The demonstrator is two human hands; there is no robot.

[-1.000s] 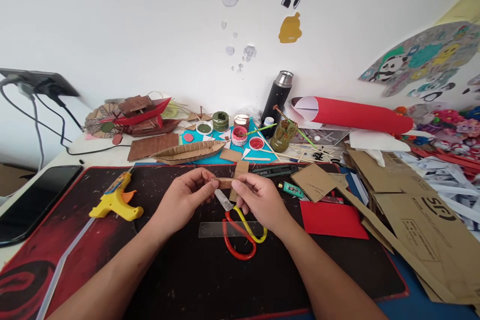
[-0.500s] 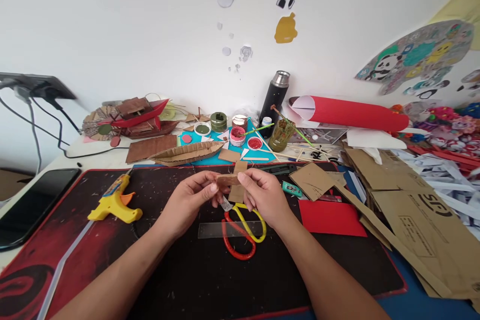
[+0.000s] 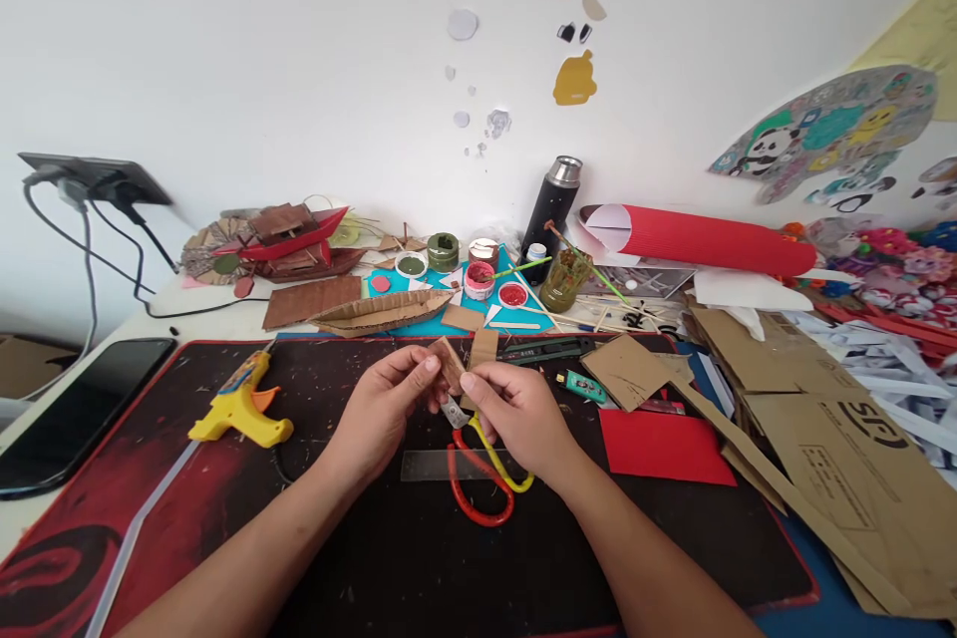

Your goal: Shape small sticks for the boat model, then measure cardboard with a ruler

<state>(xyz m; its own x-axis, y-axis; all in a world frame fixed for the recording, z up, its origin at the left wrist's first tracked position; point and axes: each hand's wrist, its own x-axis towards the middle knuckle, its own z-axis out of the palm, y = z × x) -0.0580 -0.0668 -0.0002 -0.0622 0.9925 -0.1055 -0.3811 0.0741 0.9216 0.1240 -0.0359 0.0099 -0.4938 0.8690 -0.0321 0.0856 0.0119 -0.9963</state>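
Note:
A small brown cardboard piece (image 3: 449, 365) is pinched between my two hands above the mat. My left hand (image 3: 389, 404) grips its left side with thumb and fingertips. On its lower right edge, my right hand (image 3: 515, 414) closes with thumb over fingers. Just below lie scissors (image 3: 482, 516) with one red and one yellow handle, their blades partly hidden by my hands. Under the scissors is a clear ruler (image 3: 426, 465). Behind my hands a cardboard strip (image 3: 483, 347) shows on the mat.
A yellow glue gun (image 3: 243, 409) and a phone (image 3: 82, 414) lie to the left. At the back are a cardboard boat hull (image 3: 381, 311), open paint jars (image 3: 478, 281) and a black flask (image 3: 553, 194). Red card (image 3: 665, 447) and cardboard sheets (image 3: 837, 459) lie to the right.
The cardboard piece has been turned from lying nearly level and edge-on to tilted, showing more of its flat face. My hands stay close together. The camera view has shifted slightly.

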